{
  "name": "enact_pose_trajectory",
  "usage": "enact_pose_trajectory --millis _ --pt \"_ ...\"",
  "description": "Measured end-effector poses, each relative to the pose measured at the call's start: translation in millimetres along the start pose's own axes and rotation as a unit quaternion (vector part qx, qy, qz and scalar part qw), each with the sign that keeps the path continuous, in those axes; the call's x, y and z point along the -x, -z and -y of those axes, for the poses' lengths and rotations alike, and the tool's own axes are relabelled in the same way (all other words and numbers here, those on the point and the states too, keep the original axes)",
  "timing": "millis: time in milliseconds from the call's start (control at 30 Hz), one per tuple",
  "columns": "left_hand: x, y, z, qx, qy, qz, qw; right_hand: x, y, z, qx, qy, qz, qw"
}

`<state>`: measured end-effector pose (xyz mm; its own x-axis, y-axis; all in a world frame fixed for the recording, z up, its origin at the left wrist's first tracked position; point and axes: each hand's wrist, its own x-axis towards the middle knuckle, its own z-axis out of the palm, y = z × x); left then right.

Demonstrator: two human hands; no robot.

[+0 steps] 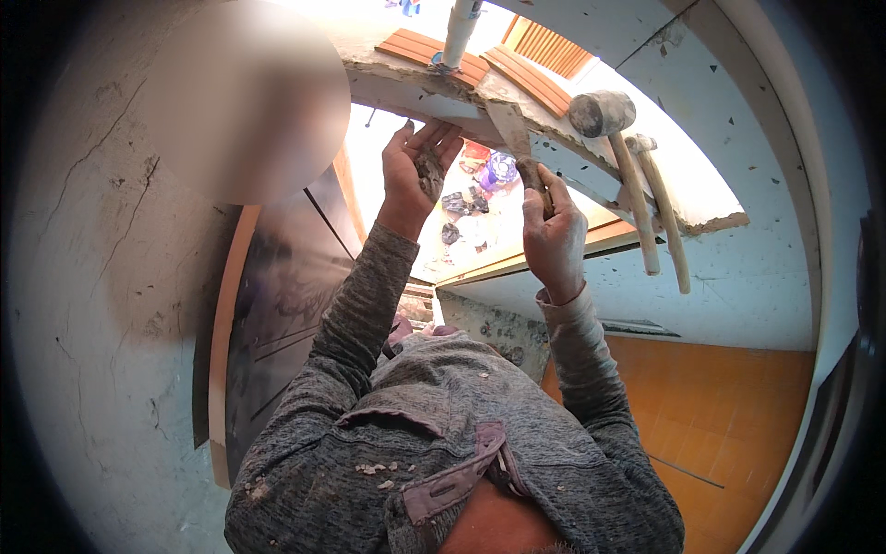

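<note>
My left hand is raised below the ledge, its fingers stretched upward. In its palm rests a grey-brown lump of mortar. My right hand is closed round the handle of a trowel. The trowel's flat blade points up against the broken edge of the ledge. Both sleeves are dusty, and crumbs stick to my shirt.
A mallet and a hammer hang over the ledge, handles down. Brown slatted pieces and a pale pipe are at the top. A dark door panel stands left, beside a cracked wall. Bags lie below.
</note>
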<state>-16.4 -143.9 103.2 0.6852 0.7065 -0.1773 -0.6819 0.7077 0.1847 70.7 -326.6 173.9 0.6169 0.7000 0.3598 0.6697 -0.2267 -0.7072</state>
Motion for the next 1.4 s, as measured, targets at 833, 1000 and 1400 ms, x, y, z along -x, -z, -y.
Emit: enact_pose_trajectory --millis 833,1000,1400 --pt "21 45 -15 -0.014 -0.038 -0.061 0.997 -53 10 -18 -0.217 -0.018 0.146 0.965" --pt "23 48 -18 -0.007 -0.035 -0.069 0.997 -56 7 -22 -0.248 -0.031 0.166 0.954" --pt "28 51 -19 -0.002 -0.038 -0.071 0.997 -77 -11 -19 -0.216 0.018 0.186 0.958"
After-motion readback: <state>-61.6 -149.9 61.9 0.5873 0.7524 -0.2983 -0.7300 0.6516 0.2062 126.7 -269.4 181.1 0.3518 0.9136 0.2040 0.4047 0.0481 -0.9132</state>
